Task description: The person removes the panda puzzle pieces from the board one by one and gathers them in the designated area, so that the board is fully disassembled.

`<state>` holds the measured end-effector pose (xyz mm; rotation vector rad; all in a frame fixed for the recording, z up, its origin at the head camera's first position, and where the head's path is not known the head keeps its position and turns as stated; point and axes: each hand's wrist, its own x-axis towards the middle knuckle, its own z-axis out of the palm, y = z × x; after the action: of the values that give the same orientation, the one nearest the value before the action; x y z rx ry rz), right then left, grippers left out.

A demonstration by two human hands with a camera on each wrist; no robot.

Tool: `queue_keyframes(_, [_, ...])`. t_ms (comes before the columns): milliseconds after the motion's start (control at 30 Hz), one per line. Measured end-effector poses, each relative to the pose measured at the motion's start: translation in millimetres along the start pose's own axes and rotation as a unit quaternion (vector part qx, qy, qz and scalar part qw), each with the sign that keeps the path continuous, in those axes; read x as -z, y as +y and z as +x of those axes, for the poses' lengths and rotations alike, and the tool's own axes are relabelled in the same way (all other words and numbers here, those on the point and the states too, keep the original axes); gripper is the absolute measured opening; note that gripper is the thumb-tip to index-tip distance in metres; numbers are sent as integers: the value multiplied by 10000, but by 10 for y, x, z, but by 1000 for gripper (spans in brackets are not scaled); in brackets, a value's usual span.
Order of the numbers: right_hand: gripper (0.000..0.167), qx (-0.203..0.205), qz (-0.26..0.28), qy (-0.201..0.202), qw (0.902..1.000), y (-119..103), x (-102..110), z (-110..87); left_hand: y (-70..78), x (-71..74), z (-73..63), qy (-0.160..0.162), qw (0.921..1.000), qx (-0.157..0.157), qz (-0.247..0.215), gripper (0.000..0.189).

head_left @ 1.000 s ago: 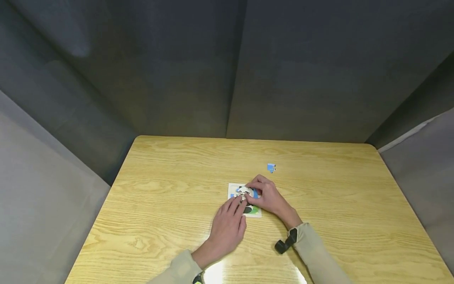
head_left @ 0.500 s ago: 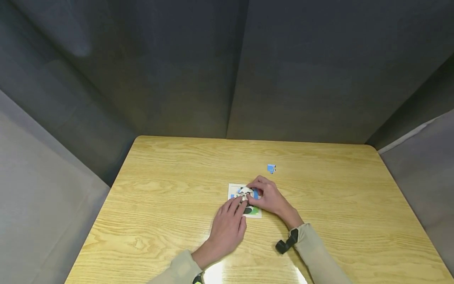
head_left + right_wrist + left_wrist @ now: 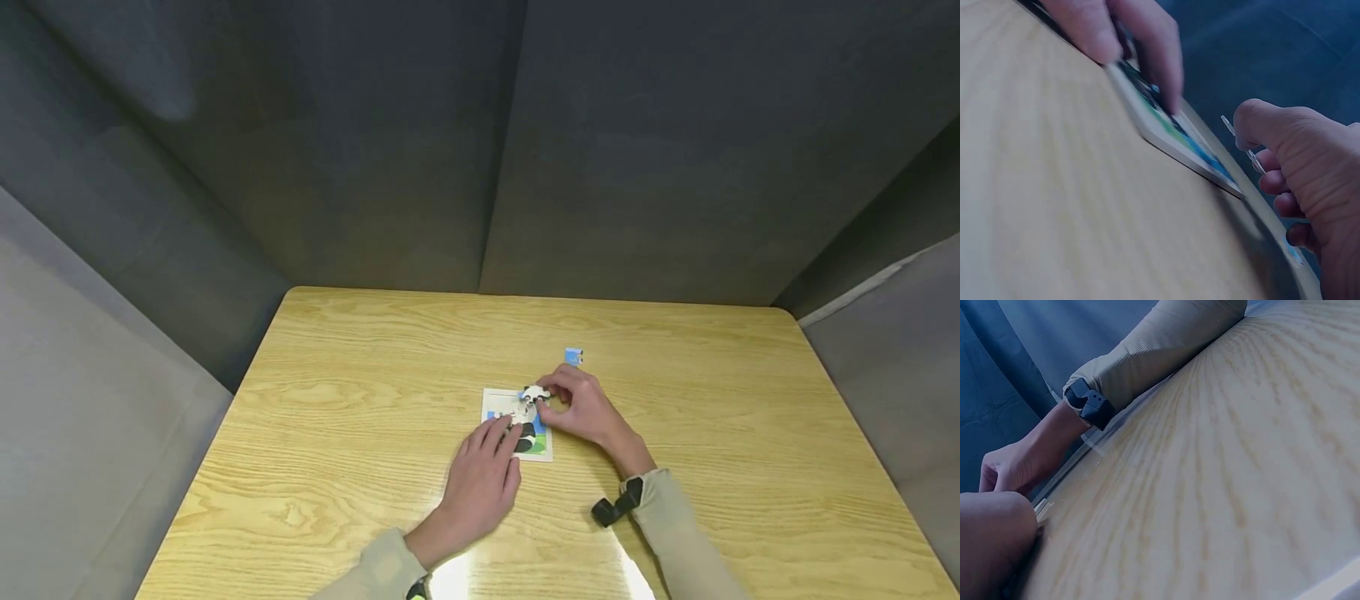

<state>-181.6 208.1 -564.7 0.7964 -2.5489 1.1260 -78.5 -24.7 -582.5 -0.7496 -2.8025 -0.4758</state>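
A small white-framed panda jigsaw board (image 3: 545,451) lies flat on the table. My left hand (image 3: 483,479) rests on its lower left part, fingers stretched out over the picture. Between thumb and fingertips my right hand (image 3: 585,408) pinches a jigsaw piece (image 3: 535,393) with the panda's face, lifted over the board's upper right corner. The right wrist view shows that piece (image 3: 1229,125) edge-on under the thumb, clear of the board (image 3: 1179,156). A pale bare patch shows in the board's upper part. Left fingers cover some of the picture.
A loose blue jigsaw piece (image 3: 573,356) lies on the wooden table (image 3: 360,367) just beyond the right hand. Dark curtains (image 3: 375,167) hang behind the table's far edge. A black strap mount (image 3: 618,502) sits on the right wrist.
My right hand has lifted the panda-face piece out of the board and moved it slightly up and to the right. The left hand stays in place.
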Motion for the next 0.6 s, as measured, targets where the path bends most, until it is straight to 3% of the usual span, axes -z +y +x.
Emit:
queue_keyframes(400, [23,-590,-329,656,9956,355,434,-86,-2,-10,3,217,9997,-35,-55,47])
queue_keyframes(600, [23,-907,-434,963,9903,550,565,-178,6,-1,-4,164,9998,-40,-91,48])
